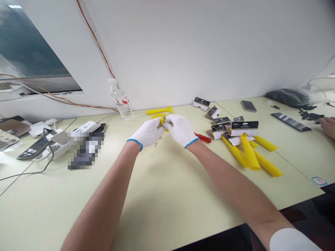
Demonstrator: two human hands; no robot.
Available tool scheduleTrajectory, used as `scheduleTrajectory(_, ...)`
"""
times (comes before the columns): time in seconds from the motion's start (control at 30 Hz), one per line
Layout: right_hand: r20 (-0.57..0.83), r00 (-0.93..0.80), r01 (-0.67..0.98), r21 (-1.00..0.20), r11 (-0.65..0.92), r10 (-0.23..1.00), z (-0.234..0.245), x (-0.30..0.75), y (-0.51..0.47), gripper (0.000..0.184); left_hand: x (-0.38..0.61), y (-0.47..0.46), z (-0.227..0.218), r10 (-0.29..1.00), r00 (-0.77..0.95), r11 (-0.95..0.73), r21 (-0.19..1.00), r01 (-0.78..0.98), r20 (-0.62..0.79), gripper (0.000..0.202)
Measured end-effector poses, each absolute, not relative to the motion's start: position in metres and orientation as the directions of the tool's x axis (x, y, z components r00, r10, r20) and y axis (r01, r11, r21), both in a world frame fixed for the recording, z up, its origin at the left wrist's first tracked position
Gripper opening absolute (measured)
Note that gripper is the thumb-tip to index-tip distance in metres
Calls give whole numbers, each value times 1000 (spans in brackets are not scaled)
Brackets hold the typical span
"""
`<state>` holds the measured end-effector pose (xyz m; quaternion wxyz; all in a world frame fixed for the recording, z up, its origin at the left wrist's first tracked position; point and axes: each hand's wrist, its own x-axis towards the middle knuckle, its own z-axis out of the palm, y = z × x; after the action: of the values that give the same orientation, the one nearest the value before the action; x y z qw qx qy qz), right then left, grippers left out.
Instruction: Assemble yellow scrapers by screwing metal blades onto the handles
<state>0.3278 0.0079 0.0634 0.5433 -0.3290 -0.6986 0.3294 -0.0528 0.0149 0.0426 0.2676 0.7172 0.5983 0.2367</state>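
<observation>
My left hand [149,133], in a white knitted glove with a blue cuff, pinches a small yellow plastic part [162,120]. Gloved the same way, my right hand [180,129] has its fingers closed at that part from the other side; its fingertips partly cover it. Just behind the hands lie a flat yellow piece [158,115] and a yellow handle with a wider head [159,111]. A few tiny metal bits, perhaps screws [155,144], rest on the table below the fingers. Beside my right wrist a red tool handle [204,138] sticks out, its other end hidden.
At right, several yellow tubular handles [250,153] lie with black-and-white header cards [244,128]. Farther right are two phones [290,122] [248,106] and another person's hand [328,127]. A water bottle [121,101] stands by the wall. Power strips [85,129] and cables occupy the left.
</observation>
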Motion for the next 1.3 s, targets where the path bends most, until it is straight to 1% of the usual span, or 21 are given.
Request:
scheduleTrajectory(0.03, 552, -162, 115, -812, 572, 818, 76, 370, 6, 98, -53, 15, 43, 983, 183, -150, 673, 724, 22, 13)
scheduleTrajectory(0.1, 557, -175, 162, -797, 582, 812, 97, 445, 4, 97, -56, 14, 43, 976, 219, -169, 693, 701, 17, 12)
scheduleTrajectory(0.17, 627, -152, 172, -745, 645, 764, 105, 475, 2, 97, -58, 13, 44, 969, 248, -173, 720, 672, 2, 14)
scheduleTrajectory(0.2, 633, -185, 175, -731, 659, 752, 103, 463, 3, 97, -58, 12, 44, 966, 257, -169, 738, 653, -7, 16)
scheduleTrajectory(0.23, 597, -240, 191, -744, 640, 766, 98, 433, 4, 96, -58, 11, 46, 963, 268, -162, 759, 631, -17, 19)
scheduleTrajectory(0.27, 499, -324, 242, -778, 580, 804, 89, 388, 8, 98, -58, 10, 47, 960, 279, -154, 778, 609, -28, 22)
scheduleTrajectory(0.3, 523, -300, 241, -768, 594, 798, 78, 333, 14, 99, -58, 8, 49, 956, 289, -143, 794, 591, -42, 26)
scheduleTrajectory(0.37, 524, -257, 349, -733, 584, 812, 51, 223, 33, 99, -57, 7, 53, 951, 301, -120, 811, 573, -72, 31)
scheduleTrajectory(0.43, 513, -275, 387, -715, 582, 813, 28, 153, 56, 80, -59, 7, 54, 952, 290, -89, 815, 572, -100, 34)
scheduleTrajectory(0.47, 516, -270, 402, -707, 582, 813, 20, 139, 67, 76, -61, 8, 53, 954, 276, -68, 819, 570, -113, 34)
scheduleTrajectory(0.53, 520, -266, 421, -695, 583, 812, 8, 149, 83, 78, -67, 12, 49, 965, 231, -24, 833, 552, -126, 34)
scheduleTrajectory(0.63, 503, -287, 450, -681, 578, 815, -4, 206, 88, 85, -75, 19, 42, 983, 137, 32, 852, 523, -121, 31)
scheduleTrajectory(0.7, 479, -312, 469, -673, 572, 820, -16, 238, 83, 83, -79, 21, 39, 989, 80, 66, 859, 508, -124, 30)
scheduleTrajectory(0.8, 396, -378, 545, -636, 547, 837, -39, 262, 73, 69, -80, 23, 37, 992, 34, 91, 872, 481, -122, 28)
scheduleTrajectory(0.9, 369, -333, 580, -646, 497, 868, -55, 263, 66, 61, -80, 25, 35, 997, -11, 69, 874, 482, -72, 24)
scheduleTrajectory(0.97, 396, -268, 548, -688, 477, 878, -58, 259, 60, 59, -81, 28, 31, 998, -57, 50, 870, 491, -25, 22)
scheduleTrajectory(1.03, 402, -262, 521, -706, 479, 877, -56, 251, 50, 55, -82, 31, 27, 994, -105, 39, 865, 500, 15, 21)
scheduleTrajectory(1.1, 391, -291, 538, -688, 487, 873, -53, 242, 38, 51, -82, 34, 23, 991, -127, 29, 857, 514, 43, 21)
scheduleTrajectory(1.17, 381, -320, 579, -646, 498, 867, -51, 231, 27, 49, -81, 35, 21, 991, -128, 27, 844, 536, 49, 20)
scheduleTrajectory(1.3, 380, -362, 624, -579, 524, 851, -54, 217, 21, 57, -76, 34, 22, 995, -89, 12, 834, 552, 45, 24)
